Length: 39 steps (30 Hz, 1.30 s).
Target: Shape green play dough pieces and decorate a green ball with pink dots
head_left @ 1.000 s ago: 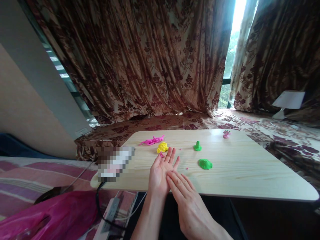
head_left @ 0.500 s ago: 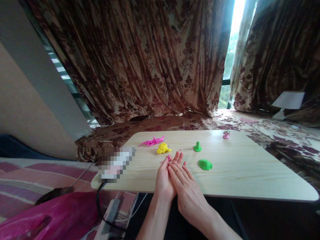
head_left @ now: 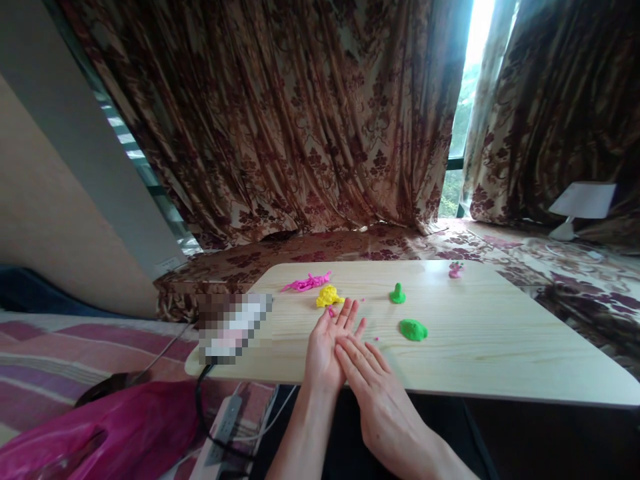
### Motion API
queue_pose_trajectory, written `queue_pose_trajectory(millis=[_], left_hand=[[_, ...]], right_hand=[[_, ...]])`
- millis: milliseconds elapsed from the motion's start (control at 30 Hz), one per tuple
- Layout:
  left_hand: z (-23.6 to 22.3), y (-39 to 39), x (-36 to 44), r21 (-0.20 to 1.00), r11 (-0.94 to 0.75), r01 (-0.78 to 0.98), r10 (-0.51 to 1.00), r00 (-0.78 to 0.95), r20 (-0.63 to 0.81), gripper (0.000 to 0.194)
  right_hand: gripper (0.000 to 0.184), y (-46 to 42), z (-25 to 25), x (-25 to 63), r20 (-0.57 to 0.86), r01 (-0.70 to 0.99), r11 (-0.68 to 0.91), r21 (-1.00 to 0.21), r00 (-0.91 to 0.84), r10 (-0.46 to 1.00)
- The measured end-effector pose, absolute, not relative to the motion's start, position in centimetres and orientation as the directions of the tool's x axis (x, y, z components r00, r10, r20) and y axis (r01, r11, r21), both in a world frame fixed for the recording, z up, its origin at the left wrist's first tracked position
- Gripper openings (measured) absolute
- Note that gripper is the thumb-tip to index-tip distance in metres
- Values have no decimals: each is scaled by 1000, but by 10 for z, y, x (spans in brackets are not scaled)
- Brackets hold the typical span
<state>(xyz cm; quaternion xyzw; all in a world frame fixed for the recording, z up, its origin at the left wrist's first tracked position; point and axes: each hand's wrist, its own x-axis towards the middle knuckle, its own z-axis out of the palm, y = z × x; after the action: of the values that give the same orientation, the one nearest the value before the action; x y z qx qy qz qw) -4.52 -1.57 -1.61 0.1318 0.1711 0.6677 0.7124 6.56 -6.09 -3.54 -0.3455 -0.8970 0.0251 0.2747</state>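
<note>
My left hand (head_left: 325, 350) is turned palm up over the near part of the table, fingers stretched out. Across its palm lies my right hand (head_left: 373, 380), flat with its fingers extended. Anything between the two palms is hidden. Just beyond my left fingertips sit a yellow lump of modelling clay (head_left: 329, 297) and a small pink clay piece (head_left: 331, 311). Behind them is a bundle of pink clay strands (head_left: 307, 283). To the right are a flattened green clay lump (head_left: 413, 329) and an upright green clay piece on a wider base (head_left: 397, 294). A tiny pink bit (head_left: 377, 339) lies beside my right fingers.
The pale wooden table (head_left: 500, 347) has rounded corners. At its far right edge stands a small pink figure with green on top (head_left: 455, 269). A blurred-out device with a black cable (head_left: 197, 393) occupies the left end. A white lamp (head_left: 583, 203) stands behind, right.
My right hand has slid back across my left palm towards the wrist, baring more of the left fingers. The tiny pink bit beside my right fingers has come into view.
</note>
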Motion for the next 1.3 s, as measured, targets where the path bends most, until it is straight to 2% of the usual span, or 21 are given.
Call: queue_pose_trajectory(millis=[133,300,367,433,500,567,700,800,967,1100,1300], left_hand=[[-15,-16,-42,395,120,-911,989,76,-125,8],[-11,-14,-44,406,78,-910,997,63,-51,10],[-11,-11,-44,421,77,-904,997,64,-43,10],[-13,-8,-42,440,79,-895,997,62,-54,9],[-15,-4,-41,483,68,-873,995,25,-95,10],[-16,-2,-44,537,33,-843,989,-50,-139,10],[-19,-3,-58,612,-86,-786,958,-233,-165,7],[-23,-7,-68,674,-126,-728,938,-308,-157,9],[-26,-11,-68,769,-139,-624,940,-327,-96,18],[-31,-14,-58,855,-135,-500,945,-325,-41,22],[-36,-17,-47,946,-107,-307,955,-297,12,24]], right_hand=[[75,-56,-34,66,488,647,702,-298,-528,695],[72,-48,-27,73,540,562,720,-407,-488,686],[60,-45,-21,72,571,499,718,-485,-441,692],[39,-40,-15,68,576,465,696,-547,-394,716],[20,-31,-12,63,554,475,672,-568,-383,739],[12,-18,-12,60,508,520,646,-558,-401,762],[15,19,-18,70,468,622,580,-527,-358,808],[19,45,-24,81,451,666,550,-504,-340,825],[25,53,-24,91,422,686,552,-474,-372,826],[29,34,-16,99,467,668,567,-482,-352,811],[21,25,-12,110,492,615,597,-515,-358,794]])
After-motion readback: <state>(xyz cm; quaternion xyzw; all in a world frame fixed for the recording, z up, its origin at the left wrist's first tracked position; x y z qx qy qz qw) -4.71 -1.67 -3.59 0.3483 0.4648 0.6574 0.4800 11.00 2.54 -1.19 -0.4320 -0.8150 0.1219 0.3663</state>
